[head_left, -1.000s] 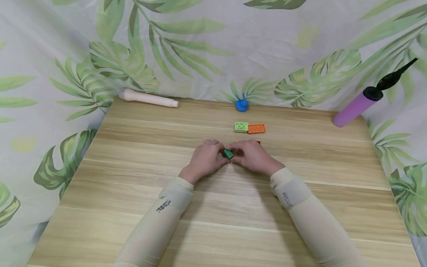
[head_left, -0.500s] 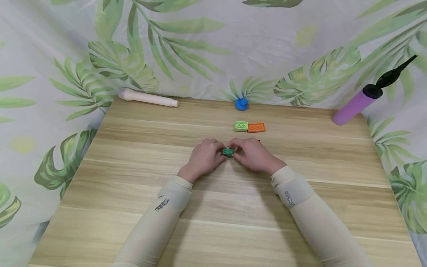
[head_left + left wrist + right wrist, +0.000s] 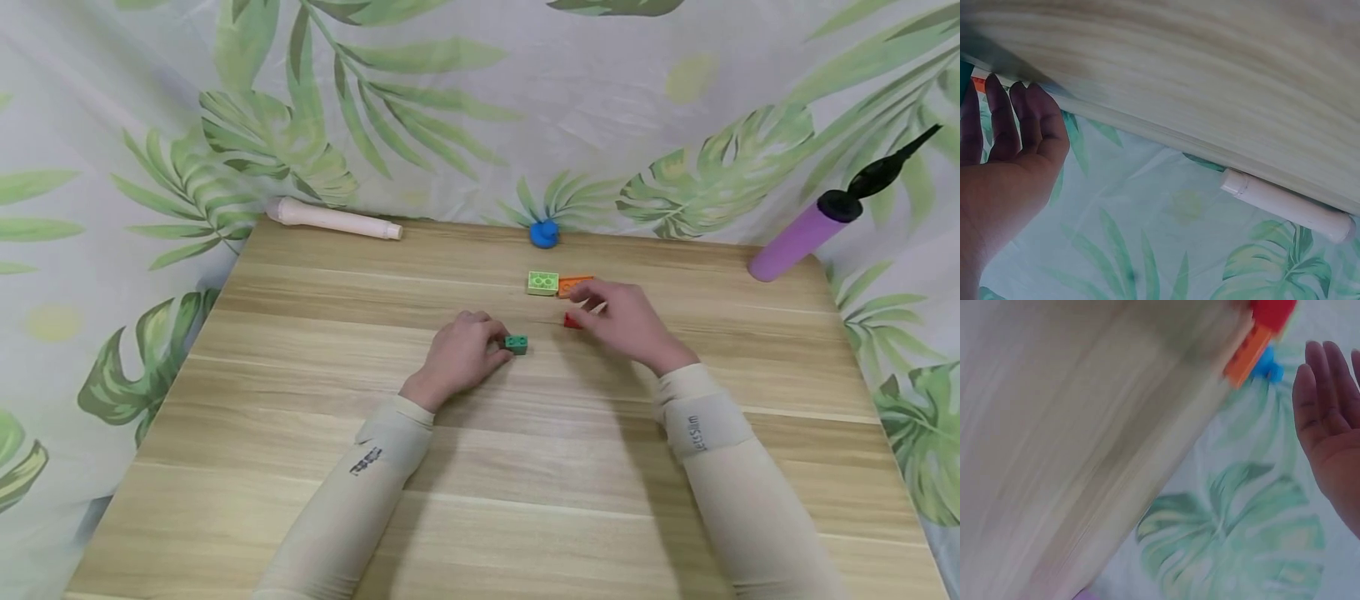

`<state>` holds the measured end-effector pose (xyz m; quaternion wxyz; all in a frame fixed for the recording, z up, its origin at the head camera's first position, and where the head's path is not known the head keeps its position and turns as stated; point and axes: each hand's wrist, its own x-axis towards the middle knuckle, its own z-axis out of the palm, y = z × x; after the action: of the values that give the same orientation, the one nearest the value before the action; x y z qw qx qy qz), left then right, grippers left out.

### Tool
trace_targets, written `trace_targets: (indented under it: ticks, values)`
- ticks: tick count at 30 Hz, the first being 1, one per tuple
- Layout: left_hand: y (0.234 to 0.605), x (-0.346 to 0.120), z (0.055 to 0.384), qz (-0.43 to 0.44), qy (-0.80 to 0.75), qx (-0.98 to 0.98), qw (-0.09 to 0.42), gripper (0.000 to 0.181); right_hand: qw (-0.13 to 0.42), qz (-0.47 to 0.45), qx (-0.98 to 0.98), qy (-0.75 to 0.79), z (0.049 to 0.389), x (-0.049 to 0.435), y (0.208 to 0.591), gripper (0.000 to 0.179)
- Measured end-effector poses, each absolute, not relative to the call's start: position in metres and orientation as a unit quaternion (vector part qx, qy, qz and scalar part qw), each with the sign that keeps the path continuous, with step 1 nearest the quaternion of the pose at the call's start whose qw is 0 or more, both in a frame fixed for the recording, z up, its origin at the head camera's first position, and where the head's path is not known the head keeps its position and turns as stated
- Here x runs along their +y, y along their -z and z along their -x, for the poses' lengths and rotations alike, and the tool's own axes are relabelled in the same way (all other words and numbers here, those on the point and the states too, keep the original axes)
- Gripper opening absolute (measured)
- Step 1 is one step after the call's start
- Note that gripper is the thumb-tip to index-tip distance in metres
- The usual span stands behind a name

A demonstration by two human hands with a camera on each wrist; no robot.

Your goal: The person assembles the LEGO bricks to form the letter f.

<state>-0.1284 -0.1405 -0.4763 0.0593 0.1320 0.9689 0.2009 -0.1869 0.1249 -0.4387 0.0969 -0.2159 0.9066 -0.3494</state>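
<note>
My left hand [image 3: 467, 350] pinches a small green toy building brick [image 3: 516, 344] between thumb and fingertips, low over the wooden table [image 3: 480, 500]. In the left wrist view only a sliver of that green brick shows at the left border, and the other fingers [image 3: 1004, 122] are loosely bent. My right hand [image 3: 626, 321] hovers over a red brick [image 3: 572, 320], thumb and fingers apart around it. Part of the red brick is hidden under the hand. The right wrist view shows extended fingers [image 3: 1329, 394] with the red brick [image 3: 1272, 314] beyond them.
Behind the right hand lie a light green brick [image 3: 542, 283] and an orange brick [image 3: 567, 287], side by side. A blue rubber duck [image 3: 544, 234] sits at the back edge. A pale pink microphone-shaped stick [image 3: 337, 221] lies back left; a purple hand pump [image 3: 797, 242] leans back right.
The green brick was turned between both hands. My right hand has let go of it and moved right and away to the red brick; the left hand keeps its place.
</note>
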Motion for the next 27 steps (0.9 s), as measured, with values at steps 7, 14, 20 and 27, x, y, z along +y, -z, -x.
trace_targets:
  ticks: [7, 14, 20, 27]
  values:
    - [0.474, -0.142, 0.128, -0.136, -0.205, 0.968, 0.054, 0.025, 0.045, 0.176, 0.911, 0.371, 0.189, 0.151, 0.434, 0.026]
    - [0.474, -0.143, 0.128, -0.138, -0.210, 0.966, 0.067, 0.025, 0.026, 0.172, 0.914, 0.367, 0.191, 0.155, 0.427, 0.025]
    - [0.471, -0.144, 0.127, -0.128, -0.217, 0.965, 0.076, 0.029, 0.012, 0.167, 0.916, 0.365, 0.196, 0.157, 0.423, 0.027]
    - [0.469, -0.131, 0.121, -0.069, -0.192, 0.976, 0.082, 0.049, 0.011, 0.160, 0.915, 0.369, 0.196, 0.158, 0.421, 0.032]
